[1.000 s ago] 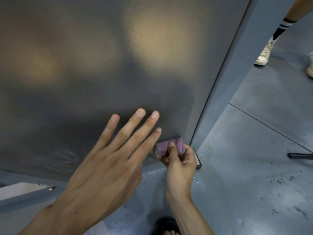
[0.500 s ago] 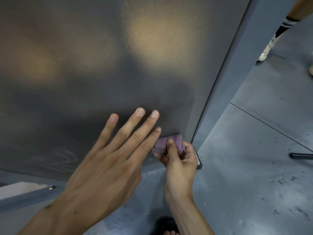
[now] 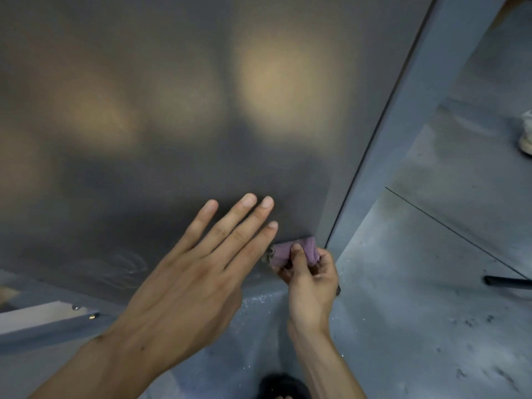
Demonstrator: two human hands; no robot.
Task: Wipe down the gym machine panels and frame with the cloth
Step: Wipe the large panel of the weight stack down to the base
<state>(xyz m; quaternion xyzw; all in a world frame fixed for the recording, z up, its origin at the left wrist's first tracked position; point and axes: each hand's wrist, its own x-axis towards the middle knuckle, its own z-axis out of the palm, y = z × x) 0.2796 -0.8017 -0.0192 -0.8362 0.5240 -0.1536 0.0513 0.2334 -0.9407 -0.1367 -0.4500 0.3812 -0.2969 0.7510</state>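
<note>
A large dark grey machine panel (image 3: 178, 116) fills most of the view, with blurred warm reflections on it. My left hand (image 3: 184, 283) lies flat against its lower part, fingers straight and spread. My right hand (image 3: 311, 286) grips a small bunched purple cloth (image 3: 296, 252) and presses it to the panel's bottom right corner, beside the grey upright frame post (image 3: 403, 133). The cloth's left end looks dirty.
Grey concrete floor (image 3: 417, 298) with scuffs and a joint line lies to the right. A dark bar end (image 3: 506, 282) juts in from the right edge. Another person's white shoe (image 3: 526, 136) shows at far right. A light frame rail (image 3: 43, 318) runs at lower left; my dark footwear (image 3: 283, 385) below.
My right hand has slid the cloth slightly right and up along the panel's bottom corner. The view shifted, so the other person's leg has left the frame. My left hand stays flat.
</note>
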